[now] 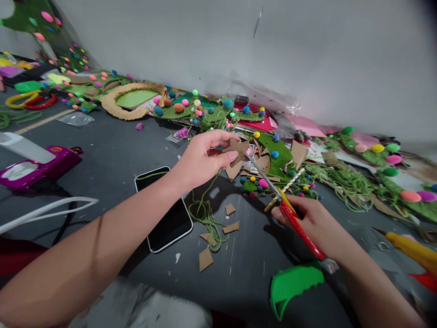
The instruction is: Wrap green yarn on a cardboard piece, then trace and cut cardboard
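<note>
Between the thumb and fingers of my left hand [200,159] is a brown cardboard star [239,149]. My right hand [316,218] grips scissors [264,174] with red and yellow handles. Their blades reach up to the right edge of the star; whether they are parted there I cannot make out. Small cardboard scraps [205,259] and a loose tangle of green yarn [205,214] lie on the dark table below. A yellow patterned stick [288,184] rests behind the scissors.
A phone [167,228] lies under my left forearm. A green comb-like tool [295,282] sits near my right wrist. Felt pieces with pompoms [211,109], a cardboard ring [133,98] and more yarn [351,182] line the wall. A purple device [48,166] stands at left.
</note>
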A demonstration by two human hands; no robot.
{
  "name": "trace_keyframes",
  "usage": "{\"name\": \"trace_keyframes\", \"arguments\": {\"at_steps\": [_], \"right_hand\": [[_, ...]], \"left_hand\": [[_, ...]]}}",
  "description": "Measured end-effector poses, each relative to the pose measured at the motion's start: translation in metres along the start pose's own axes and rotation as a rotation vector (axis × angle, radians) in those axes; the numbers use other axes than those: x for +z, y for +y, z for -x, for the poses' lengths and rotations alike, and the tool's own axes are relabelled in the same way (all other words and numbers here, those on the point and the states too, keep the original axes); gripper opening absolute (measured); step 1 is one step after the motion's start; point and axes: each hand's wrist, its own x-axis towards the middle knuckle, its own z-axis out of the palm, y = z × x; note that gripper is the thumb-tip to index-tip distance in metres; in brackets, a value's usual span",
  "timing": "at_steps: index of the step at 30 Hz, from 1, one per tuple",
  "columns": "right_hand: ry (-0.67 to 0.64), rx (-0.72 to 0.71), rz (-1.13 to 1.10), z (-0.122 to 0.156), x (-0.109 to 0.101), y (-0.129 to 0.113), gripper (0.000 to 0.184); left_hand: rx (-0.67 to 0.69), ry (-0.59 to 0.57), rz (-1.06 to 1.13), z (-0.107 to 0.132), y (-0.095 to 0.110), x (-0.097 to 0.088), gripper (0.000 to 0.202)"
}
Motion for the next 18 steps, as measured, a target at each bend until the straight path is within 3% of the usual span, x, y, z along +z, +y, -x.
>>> {"name": "trace_keyframes", "arguments": {"at_steps": [10,18], "right_hand": [[0.004,0.007,0.047,-0.0018,0.0009,0.0061,0.053],[0.099,-0.104,0.223,0.0011,0.0014,0.0063,0.056]], "left_hand": [[0.015,-0.001,0.038,-0.0021,-0.0035,-0.0004,0.031],[0.008,-0.003,0.011,-0.0014,-0.0024,-0.0012,0.028]]}}
